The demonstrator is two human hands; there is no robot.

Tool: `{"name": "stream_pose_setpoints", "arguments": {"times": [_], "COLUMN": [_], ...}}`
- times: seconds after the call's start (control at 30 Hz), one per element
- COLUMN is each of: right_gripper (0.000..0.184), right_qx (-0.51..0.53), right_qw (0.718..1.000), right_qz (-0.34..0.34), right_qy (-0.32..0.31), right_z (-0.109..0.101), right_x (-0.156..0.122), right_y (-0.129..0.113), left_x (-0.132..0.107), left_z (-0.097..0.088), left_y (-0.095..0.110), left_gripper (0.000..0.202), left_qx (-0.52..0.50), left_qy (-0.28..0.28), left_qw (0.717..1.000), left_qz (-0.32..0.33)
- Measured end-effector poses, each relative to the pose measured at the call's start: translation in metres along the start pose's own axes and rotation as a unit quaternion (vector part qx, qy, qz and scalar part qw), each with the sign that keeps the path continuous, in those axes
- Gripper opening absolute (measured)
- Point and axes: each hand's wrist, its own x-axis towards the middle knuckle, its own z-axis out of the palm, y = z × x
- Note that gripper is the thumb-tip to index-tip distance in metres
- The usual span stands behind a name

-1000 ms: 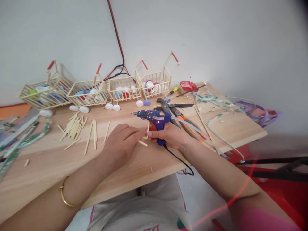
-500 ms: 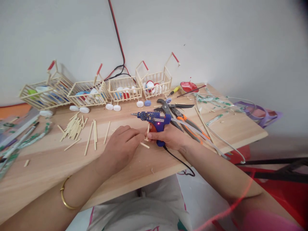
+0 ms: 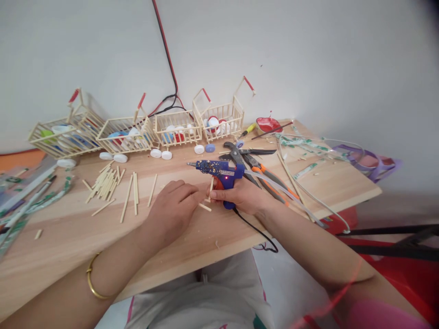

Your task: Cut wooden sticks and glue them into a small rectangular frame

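Observation:
In my right hand (image 3: 245,196) is a blue hot glue gun (image 3: 217,168), its nozzle pointing left and a small red light lit on its body. The thumb of that hand also presses a short wooden stick (image 3: 211,185) that stands nearly upright beside the grip. My left hand (image 3: 178,201) is closed just left of it, its fingertips at the ends of the short sticks; another stick (image 3: 205,207) pokes out beneath the fingers. Part of what the left fingers pinch is hidden behind the hand. A pile of cut sticks (image 3: 106,183) lies to the left.
Several small stick-built carts (image 3: 178,128) with bottle-cap wheels line the wall side of the table (image 3: 154,246). Pliers with orange handles (image 3: 264,171), a yellow-handled knife (image 3: 248,130) and a red dish (image 3: 269,124) lie right of centre. Plastic wrappers (image 3: 305,141) lie farther right.
Almost nothing differs. Both hands, the glue gun and the sticks keep their places, with only a slight shift of the view.

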Motion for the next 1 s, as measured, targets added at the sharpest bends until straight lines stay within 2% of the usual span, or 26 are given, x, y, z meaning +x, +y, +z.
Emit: {"name": "stream_pose_setpoints", "arguments": {"times": [0.47, 0.67, 0.8, 1.0], "right_gripper": [0.025, 0.024, 0.023, 0.026], "right_qx": [-0.012, -0.046, -0.015, 0.01], "right_qw": [1.0, 0.998, 0.999, 0.993], "right_qz": [0.007, -0.023, -0.016, -0.052], "right_qy": [0.018, 0.027, 0.049, 0.101], "right_z": [0.0026, 0.0032, 0.0026, 0.0006], "right_x": [0.0009, 0.0001, 0.0017, 0.0038], "right_y": [-0.0003, -0.0054, -0.0041, -0.0007], "left_x": [0.0011, 0.0014, 0.0007, -0.0024], "left_z": [-0.0006, -0.0007, -0.0018, -0.003], "left_y": [0.0026, -0.0001, -0.0012, -0.0027], "left_gripper": [0.021, 0.021, 0.022, 0.018], "left_qx": [-0.004, 0.0, 0.011, 0.028], "left_qy": [-0.004, 0.013, 0.024, 0.046], "left_qw": [1.0, 1.0, 1.0, 0.998], "left_qz": [-0.021, -0.019, -0.012, -0.037]}}
